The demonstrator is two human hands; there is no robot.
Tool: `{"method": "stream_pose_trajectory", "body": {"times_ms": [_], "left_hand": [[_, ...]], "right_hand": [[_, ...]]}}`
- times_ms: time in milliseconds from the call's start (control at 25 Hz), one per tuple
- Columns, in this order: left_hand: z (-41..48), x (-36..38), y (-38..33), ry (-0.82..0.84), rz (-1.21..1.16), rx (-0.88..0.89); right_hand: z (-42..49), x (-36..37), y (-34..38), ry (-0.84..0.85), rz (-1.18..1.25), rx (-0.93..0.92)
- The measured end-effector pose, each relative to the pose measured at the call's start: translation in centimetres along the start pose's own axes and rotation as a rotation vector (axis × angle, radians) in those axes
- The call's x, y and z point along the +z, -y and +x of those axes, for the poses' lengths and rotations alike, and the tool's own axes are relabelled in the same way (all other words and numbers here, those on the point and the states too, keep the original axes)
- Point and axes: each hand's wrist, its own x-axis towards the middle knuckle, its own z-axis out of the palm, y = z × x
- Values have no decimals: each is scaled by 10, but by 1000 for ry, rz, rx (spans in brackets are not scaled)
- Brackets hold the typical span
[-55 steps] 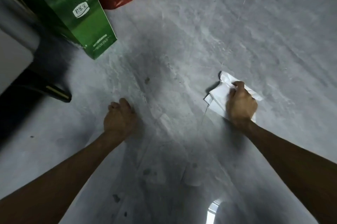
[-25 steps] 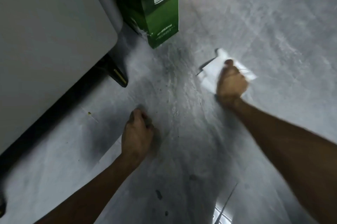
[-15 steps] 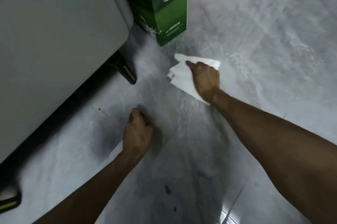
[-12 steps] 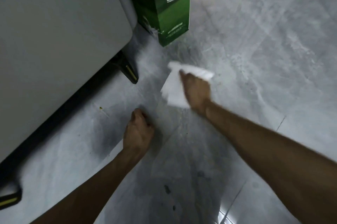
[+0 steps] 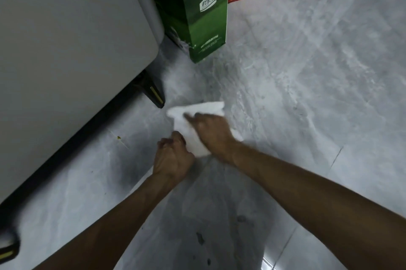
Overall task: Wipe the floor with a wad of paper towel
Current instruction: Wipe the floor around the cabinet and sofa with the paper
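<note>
Most of the view is shiny grey stone floor [image 5: 307, 93]. A big pale grey cabinet [image 5: 66, 49] stands at the left, a tall green paper bag [image 5: 197, 16] beside it. The white wad of paper towel [image 5: 195, 146] lies on the floor under the right hand [image 5: 211, 131], which presses it with fingers stretched out. The left hand [image 5: 173, 157] is a closed, empty fist just beside it.
</note>
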Motion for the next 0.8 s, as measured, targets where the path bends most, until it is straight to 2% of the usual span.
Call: {"method": "stream_pose_trajectory", "body": {"times_ms": [40, 80, 120, 160, 280, 320, 360, 480, 560, 600, 640, 680, 760, 800], "left_hand": [[1, -1, 0, 6, 18, 3], [1, -2, 1, 13, 34, 7], [2, -4, 3, 20, 50, 20], [2, -6, 4, 25, 54, 35], [0, -11, 2, 55, 41, 36], [-1, -11, 2, 61, 40, 37], [-1, -10, 1, 74, 43, 39], [2, -3, -4, 163, 60, -7], [3, 5, -8, 239, 112, -78], [2, 9, -12, 252, 137, -95], [-1, 12, -16, 215, 135, -81], [-5, 14, -21, 146, 103, -25], [-11, 21, -35, 56, 9, 169], [-12, 26, -46, 83, -14, 245]], "right_hand": [[-5, 5, 10, 97, 11, -237], [-1, 5, 6, 152, 10, -373], [11, -6, -8, 161, -37, -375], [25, -20, -28, 128, -102, -242], [43, -48, -88, -162, -187, 390], [36, -44, -87, -218, -168, 451], [22, -37, -75, -226, -164, 431], [-60, -9, -22, -125, -58, 35], [-108, -12, -43, -14, -122, -290], [-123, -27, -67, 28, -178, -320], [-133, -44, -97, -3, -205, -200], [-139, -64, -126, -53, -157, 40], [-144, -91, -182, -311, -160, 648], [-144, -94, -197, -403, -166, 882]]}}
